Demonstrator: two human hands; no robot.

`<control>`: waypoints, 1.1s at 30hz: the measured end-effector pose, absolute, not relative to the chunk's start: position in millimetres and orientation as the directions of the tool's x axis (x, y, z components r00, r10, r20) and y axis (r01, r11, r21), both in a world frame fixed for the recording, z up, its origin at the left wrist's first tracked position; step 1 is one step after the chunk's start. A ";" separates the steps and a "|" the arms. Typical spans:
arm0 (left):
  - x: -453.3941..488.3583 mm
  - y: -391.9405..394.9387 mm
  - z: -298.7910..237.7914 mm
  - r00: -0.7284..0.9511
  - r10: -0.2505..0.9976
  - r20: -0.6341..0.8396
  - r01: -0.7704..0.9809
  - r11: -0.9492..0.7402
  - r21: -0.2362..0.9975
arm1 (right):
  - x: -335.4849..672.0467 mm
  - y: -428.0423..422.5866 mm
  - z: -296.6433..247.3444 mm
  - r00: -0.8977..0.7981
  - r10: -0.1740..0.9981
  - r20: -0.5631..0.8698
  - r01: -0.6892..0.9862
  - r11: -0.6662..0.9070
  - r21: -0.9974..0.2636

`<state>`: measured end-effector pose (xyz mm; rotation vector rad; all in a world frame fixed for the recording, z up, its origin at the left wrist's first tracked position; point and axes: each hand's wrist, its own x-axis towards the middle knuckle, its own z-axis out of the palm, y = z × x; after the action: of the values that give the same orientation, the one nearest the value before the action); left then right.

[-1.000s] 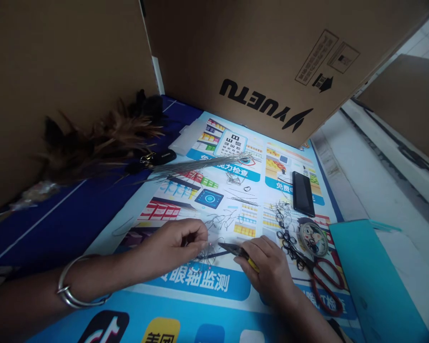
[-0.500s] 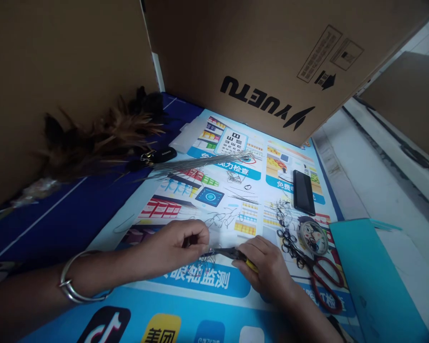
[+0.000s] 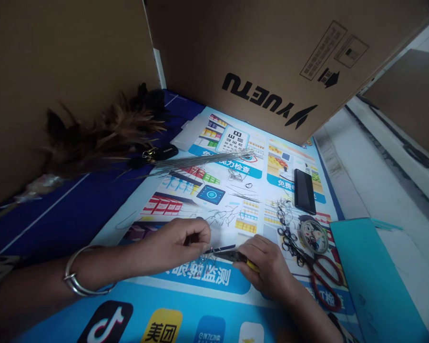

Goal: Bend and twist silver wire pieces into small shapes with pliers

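My right hand [image 3: 262,262] is wrapped round pliers [image 3: 232,256] with dark jaws and a yellow-and-black handle; the jaws point left. My left hand [image 3: 191,240] is pinched closed at one end of a thin dark strip [image 3: 223,248], which lies just above the jaws. What else the left fingertips hold is too small to tell. Beneath the jaws and left fingertips lies a small tangle of thin wire pieces [image 3: 203,267]. More bent wire pieces [image 3: 223,216] are scattered on the printed sheet [image 3: 236,290] beyond my hands.
A bundle of straight wires [image 3: 203,159] lies farther back. To the right are a black phone [image 3: 304,191], small black rings [image 3: 288,240], a clear round spool [image 3: 313,237], red-handled scissors [image 3: 327,281] and a teal box [image 3: 373,276]. Feathers [image 3: 107,128] lie left; cardboard [image 3: 264,57] stands behind.
The thin dark strip now shows apart from the plier jaws, above them. The jaws have tipped slightly lower. Both hands have stayed nearly in place, and the view has shifted slightly.
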<state>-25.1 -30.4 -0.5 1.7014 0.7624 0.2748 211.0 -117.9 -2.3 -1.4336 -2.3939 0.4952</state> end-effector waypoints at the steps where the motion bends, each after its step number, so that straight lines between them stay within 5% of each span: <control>1: -25.1 -30.2 -1.1 0.759 0.616 -0.211 0.335 -0.093 0.938 | 211.1 -117.9 -2.1 -0.450 0.889 0.083 0.782 0.437 -0.445; 33: -23.5 -30.0 4.1 0.787 0.596 -0.158 0.328 -0.188 0.926 | 207.6 -118.8 -4.8 -0.369 0.926 0.078 0.799 0.359 -0.483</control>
<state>-23.5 -30.0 4.1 1.7942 0.7154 0.2823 207.6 -118.8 -4.8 -1.5179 -2.2893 0.5270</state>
